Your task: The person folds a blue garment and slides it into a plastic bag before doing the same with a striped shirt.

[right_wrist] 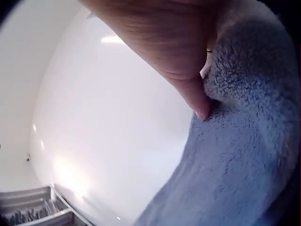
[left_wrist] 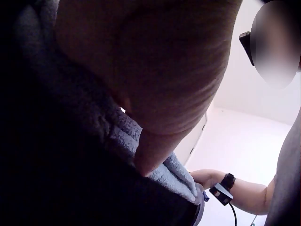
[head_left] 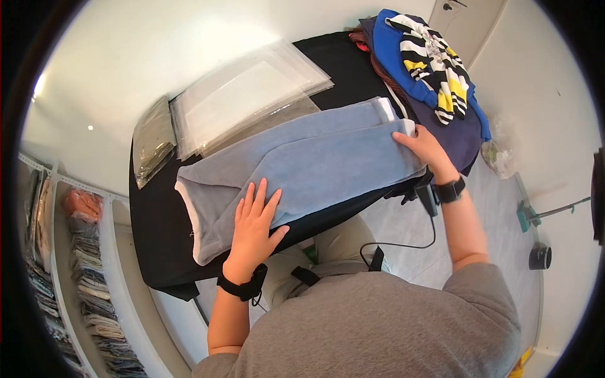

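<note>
Blue-grey fleece trousers (head_left: pixel 334 167) lie lengthwise on a black-covered table (head_left: pixel 154 239), the white-edged waist at left and the leg ends at right. My left hand (head_left: pixel 252 220) rests flat on them with fingers spread, near the front edge. At the cuff of the nearer leg, my right hand (head_left: pixel 428 151) pinches the cloth, thumb on top. In the right wrist view the thumb of this hand (right_wrist: pixel 174 52) presses into the fleece (right_wrist: pixel 225 155). The left wrist view shows the left hand (left_wrist: pixel 150 70) over the fleece (left_wrist: pixel 171 181), its fingers mostly hidden.
Clear plastic bags (head_left: pixel 246 94) lie behind the trousers, with a folded bag (head_left: pixel 154 142) at the left. Several garments (head_left: pixel 403 63) are piled at the back right. Shelves of packed clothes (head_left: pixel 94 277) stand at left. A black cable (head_left: pixel 403 244) hangs by the table's front.
</note>
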Action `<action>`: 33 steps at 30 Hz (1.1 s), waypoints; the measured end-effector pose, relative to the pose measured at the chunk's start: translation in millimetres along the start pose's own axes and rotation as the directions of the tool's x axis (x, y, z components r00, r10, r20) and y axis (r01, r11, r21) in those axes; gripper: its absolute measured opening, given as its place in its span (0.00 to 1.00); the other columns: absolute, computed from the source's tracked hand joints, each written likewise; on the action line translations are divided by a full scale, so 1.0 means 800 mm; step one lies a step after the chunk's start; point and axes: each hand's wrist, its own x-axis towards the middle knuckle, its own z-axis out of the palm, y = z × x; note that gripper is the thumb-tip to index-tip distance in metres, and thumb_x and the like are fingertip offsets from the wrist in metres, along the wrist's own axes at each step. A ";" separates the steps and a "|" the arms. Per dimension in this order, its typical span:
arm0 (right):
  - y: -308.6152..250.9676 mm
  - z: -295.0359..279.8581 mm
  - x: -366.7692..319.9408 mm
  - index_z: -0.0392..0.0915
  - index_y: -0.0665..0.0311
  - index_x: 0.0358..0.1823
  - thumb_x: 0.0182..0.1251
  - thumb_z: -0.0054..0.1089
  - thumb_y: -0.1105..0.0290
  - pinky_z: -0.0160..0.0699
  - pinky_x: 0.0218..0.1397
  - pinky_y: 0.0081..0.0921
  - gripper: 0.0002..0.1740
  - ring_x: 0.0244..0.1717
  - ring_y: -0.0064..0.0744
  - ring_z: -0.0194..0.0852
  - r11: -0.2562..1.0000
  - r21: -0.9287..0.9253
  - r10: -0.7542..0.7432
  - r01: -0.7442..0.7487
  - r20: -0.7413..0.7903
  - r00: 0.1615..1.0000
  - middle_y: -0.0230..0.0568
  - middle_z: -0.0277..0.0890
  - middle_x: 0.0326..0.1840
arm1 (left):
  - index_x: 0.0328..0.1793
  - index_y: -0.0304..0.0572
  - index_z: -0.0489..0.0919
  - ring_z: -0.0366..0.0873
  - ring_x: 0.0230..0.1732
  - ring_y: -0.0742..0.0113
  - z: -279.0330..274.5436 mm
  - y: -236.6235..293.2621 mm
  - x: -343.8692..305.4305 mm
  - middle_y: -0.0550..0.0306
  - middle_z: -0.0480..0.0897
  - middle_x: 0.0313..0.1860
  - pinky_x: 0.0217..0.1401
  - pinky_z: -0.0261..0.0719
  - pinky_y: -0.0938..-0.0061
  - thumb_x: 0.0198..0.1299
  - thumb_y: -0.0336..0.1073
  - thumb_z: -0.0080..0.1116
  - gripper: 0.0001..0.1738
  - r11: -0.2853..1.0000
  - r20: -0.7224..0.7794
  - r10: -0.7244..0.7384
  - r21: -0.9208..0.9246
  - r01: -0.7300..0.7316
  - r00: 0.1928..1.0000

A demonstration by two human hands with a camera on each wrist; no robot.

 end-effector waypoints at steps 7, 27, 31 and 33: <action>-0.044 -0.019 0.029 0.71 0.77 0.56 0.50 0.72 0.56 0.74 0.54 0.34 0.38 0.49 0.41 0.77 0.986 0.062 0.099 -0.157 0.543 0.834 0.53 0.77 0.50 | 0.73 0.49 0.61 0.46 0.77 0.42 -0.002 0.006 0.002 0.44 0.52 0.76 0.73 0.48 0.48 0.48 0.37 0.66 0.43 1.000 -0.020 -0.010 -0.029 0.009 1.000; -0.180 -0.035 -0.039 0.63 0.67 0.61 0.57 0.64 0.72 0.75 0.53 0.28 0.30 0.50 0.29 0.74 0.786 0.577 -0.237 -0.223 0.614 0.753 0.40 0.72 0.52 | 0.74 0.30 0.50 0.47 0.74 0.30 0.062 0.104 0.133 0.22 0.52 0.71 0.73 0.48 0.46 0.53 0.61 0.59 0.54 0.947 0.043 0.181 -0.278 -0.162 0.983; -0.228 0.000 -0.057 0.59 0.71 0.62 0.54 0.67 0.69 0.74 0.53 0.29 0.36 0.52 0.32 0.72 0.828 0.546 -0.300 -0.130 0.626 0.719 0.45 0.70 0.52 | 0.72 0.27 0.53 0.47 0.73 0.29 0.046 0.086 0.108 0.24 0.53 0.71 0.73 0.49 0.47 0.52 0.58 0.62 0.53 0.930 0.017 0.193 -0.322 -0.177 0.981; -0.241 0.025 -0.064 0.52 0.75 0.67 0.50 0.70 0.66 0.74 0.53 0.29 0.47 0.53 0.35 0.71 0.849 0.524 -0.331 -0.072 0.632 0.701 0.51 0.68 0.55 | 0.71 0.29 0.56 0.47 0.73 0.30 0.033 0.074 0.090 0.27 0.57 0.70 0.73 0.51 0.48 0.51 0.53 0.65 0.50 0.890 -0.096 0.252 -0.367 -0.270 0.963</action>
